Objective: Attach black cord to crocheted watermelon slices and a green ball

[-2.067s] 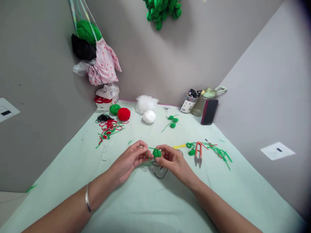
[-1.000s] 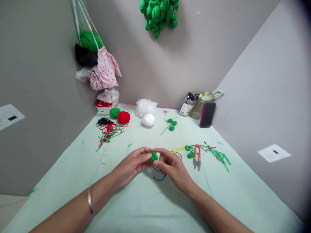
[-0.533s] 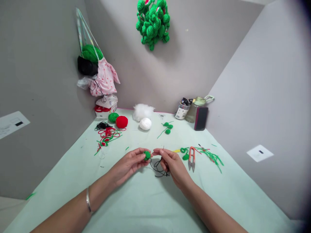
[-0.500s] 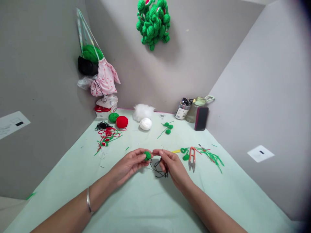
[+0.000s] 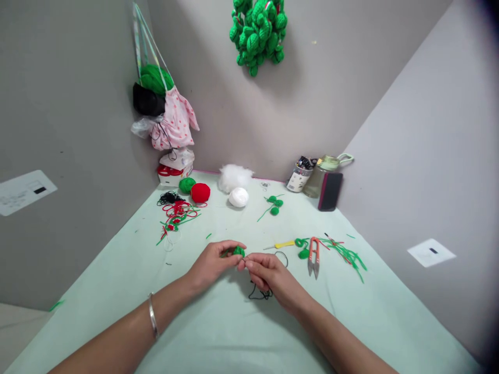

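A small green crocheted ball [image 5: 239,252] is pinched between the thumb and fingers of my left hand [image 5: 214,262]. Close against its right side, my right hand [image 5: 268,270] has thumb and forefinger pressed together on black yarn [image 5: 262,295]. The yarn loops out behind the knuckles and hangs in a tangle below the palm. Whether a needle is also in that pinch is too small to tell. Just beyond the right hand lies a crochet hook with a yellow handle [image 5: 285,244]. Orange-handled thread snips [image 5: 314,257] rest to its right, beside a green crocheted piece [image 5: 303,253].
Green yarn scraps [image 5: 349,252] lie right. At the back are white stuffing [image 5: 235,178], white yarn [image 5: 238,197], a red yarn ball [image 5: 200,192], green crocheted pieces [image 5: 275,203] and a phone [image 5: 330,192]. A green crocheted bunch [image 5: 259,36] hangs above.
My right hand has turned and come down beside the green ball, its fingertips now against it. The crochet hook has come into fuller view, and the whole scene has shifted slightly right.
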A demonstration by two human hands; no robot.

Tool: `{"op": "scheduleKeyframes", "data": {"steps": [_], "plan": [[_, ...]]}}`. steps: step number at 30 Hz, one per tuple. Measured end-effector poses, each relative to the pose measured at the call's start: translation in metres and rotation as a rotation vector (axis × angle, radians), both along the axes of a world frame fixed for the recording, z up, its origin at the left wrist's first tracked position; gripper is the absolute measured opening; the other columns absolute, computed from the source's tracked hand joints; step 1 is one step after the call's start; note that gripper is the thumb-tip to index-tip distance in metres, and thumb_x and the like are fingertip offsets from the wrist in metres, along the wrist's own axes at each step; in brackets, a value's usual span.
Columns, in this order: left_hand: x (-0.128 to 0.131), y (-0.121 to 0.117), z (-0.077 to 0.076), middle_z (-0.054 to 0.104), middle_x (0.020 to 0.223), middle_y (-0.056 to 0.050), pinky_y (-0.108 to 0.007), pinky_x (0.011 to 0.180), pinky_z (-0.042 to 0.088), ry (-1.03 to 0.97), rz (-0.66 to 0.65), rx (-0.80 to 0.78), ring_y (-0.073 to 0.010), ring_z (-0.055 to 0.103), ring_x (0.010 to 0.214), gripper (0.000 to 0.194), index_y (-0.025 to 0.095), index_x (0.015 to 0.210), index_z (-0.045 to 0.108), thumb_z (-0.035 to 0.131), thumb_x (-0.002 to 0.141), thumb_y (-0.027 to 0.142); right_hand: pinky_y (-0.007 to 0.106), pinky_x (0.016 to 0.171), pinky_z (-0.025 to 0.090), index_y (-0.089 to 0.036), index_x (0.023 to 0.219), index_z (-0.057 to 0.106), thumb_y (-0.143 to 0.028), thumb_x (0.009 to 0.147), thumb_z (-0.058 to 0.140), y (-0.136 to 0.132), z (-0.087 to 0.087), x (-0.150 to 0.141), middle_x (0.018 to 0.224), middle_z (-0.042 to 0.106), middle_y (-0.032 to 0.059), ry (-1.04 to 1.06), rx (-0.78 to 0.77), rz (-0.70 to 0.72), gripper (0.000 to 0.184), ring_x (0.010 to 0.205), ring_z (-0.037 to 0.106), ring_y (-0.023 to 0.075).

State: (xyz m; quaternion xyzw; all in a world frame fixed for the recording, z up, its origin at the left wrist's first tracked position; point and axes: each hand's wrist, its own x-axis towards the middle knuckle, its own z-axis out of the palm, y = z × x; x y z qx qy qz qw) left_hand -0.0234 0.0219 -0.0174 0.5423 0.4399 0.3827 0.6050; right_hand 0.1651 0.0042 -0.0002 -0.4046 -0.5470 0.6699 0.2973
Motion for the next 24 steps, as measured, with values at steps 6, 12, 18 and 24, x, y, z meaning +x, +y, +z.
{"op": "scheduleKeyframes", "data": {"steps": [6, 12, 18, 24], "plan": [[0.008, 0.000, -0.002, 0.066, 0.072, -0.001, -0.027, 0.070, 0.040, 0.036, 0.028, 0.059, -0.0166, 0.056, 0.071, 0.024, 0.014, 0.090, 0.073, 0.071, 0.071, 0.027, 0.023, 0.047, 0.011, -0.011, 0.090, 0.067, -0.045, 0.084, 0.063, 0.001, -0.001, -0.001, 0.048, 0.027, -0.0095, 0.046, -0.053, -0.043, 0.035, 0.046, 0.018, 0.0058], [-0.002, 0.001, -0.005, 0.066, 0.076, -0.002, -0.030, 0.079, 0.045, -0.268, -0.037, -0.118, -0.0155, 0.062, 0.074, 0.038, 0.017, 0.110, 0.064, 0.073, 0.077, 0.035, 0.023, 0.049, 0.016, -0.012, 0.093, 0.068, -0.048, 0.090, 0.057, 0.002, 0.010, 0.008, 0.049, 0.031, -0.0080, -0.036, 0.043, 0.025, 0.038, 0.048, 0.022, 0.0065], [-0.009, -0.001, 0.004, 0.068, 0.098, -0.007, -0.032, 0.092, 0.046, -0.455, -0.051, -0.246, -0.0160, 0.065, 0.089, 0.030, 0.017, 0.106, 0.064, 0.070, 0.082, 0.034, 0.022, 0.049, 0.019, -0.012, 0.099, 0.068, -0.048, 0.092, 0.054, 0.000, 0.013, 0.010, 0.049, 0.039, -0.0066, -0.067, 0.058, 0.037, 0.040, 0.048, 0.027, 0.0070], [-0.004, -0.003, 0.008, 0.067, 0.089, -0.004, -0.029, 0.084, 0.045, -0.389, -0.087, -0.200, -0.0151, 0.063, 0.082, 0.022, 0.018, 0.101, 0.065, 0.067, 0.081, 0.027, 0.022, 0.049, 0.020, -0.013, 0.104, 0.068, -0.047, 0.091, 0.054, -0.003, 0.014, 0.006, 0.048, 0.037, -0.0074, -0.082, 0.049, 0.039, 0.039, 0.047, 0.026, 0.0072]]}}
